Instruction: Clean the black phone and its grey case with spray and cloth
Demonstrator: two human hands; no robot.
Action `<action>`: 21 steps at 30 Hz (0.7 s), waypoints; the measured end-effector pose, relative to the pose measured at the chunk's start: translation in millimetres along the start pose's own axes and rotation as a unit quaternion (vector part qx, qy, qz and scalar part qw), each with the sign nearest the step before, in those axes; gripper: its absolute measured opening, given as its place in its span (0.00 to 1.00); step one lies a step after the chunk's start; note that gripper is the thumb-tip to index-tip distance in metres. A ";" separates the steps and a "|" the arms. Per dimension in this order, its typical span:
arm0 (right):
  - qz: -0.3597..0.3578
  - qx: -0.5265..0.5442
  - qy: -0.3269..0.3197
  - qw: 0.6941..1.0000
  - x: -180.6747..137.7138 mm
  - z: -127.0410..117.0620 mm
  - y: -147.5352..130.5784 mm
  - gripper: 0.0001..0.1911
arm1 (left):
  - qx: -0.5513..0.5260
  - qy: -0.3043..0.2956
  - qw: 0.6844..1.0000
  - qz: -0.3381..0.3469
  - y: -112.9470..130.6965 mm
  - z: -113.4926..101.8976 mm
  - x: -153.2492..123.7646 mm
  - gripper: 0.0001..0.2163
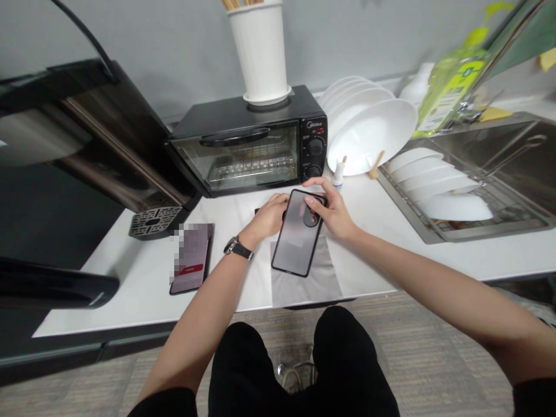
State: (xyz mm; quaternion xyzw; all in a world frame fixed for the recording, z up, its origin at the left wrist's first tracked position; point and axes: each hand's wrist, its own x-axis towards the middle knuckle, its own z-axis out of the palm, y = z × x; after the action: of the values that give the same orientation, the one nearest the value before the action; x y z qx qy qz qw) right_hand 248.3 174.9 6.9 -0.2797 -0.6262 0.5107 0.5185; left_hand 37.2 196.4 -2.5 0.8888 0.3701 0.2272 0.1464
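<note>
My right hand [333,211] grips the upper right corner of a phone [295,237], thumb on its back and forefinger stretched beyond the top edge. The phone has a frosted grey back, a black rim and a round camera area, and is tilted over the counter. My left hand [270,215], with a watch [238,248] on the wrist, is curled at the phone's upper left edge; its fingertips are partly hidden. Small dark bits show beside that hand, too covered to name. Under the phone lies a grey cloth [328,281]. Behind my right hand stands a small white bottle [337,175].
Another phone [191,258], screen up, lies left on the white counter [234,289]. A toaster oven [247,150] carries a white cup [259,55]. A black drink machine [125,133] stands left. Right are racked plates [371,136], a sink [434,237] with bowls [454,205], and a soap bottle [454,87].
</note>
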 end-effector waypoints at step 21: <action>0.016 -0.263 0.069 0.962 -66.7 15.6 -21.2 0.24 | 0.107 0.194 0.944 -0.243 120.8 -2.2 -144.3 0.39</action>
State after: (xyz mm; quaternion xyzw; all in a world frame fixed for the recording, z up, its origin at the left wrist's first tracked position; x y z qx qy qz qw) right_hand 257.9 104.0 3.3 -0.4507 -0.6963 0.3159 0.4607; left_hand 17.6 9.5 8.5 0.7210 0.6184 0.3113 0.0267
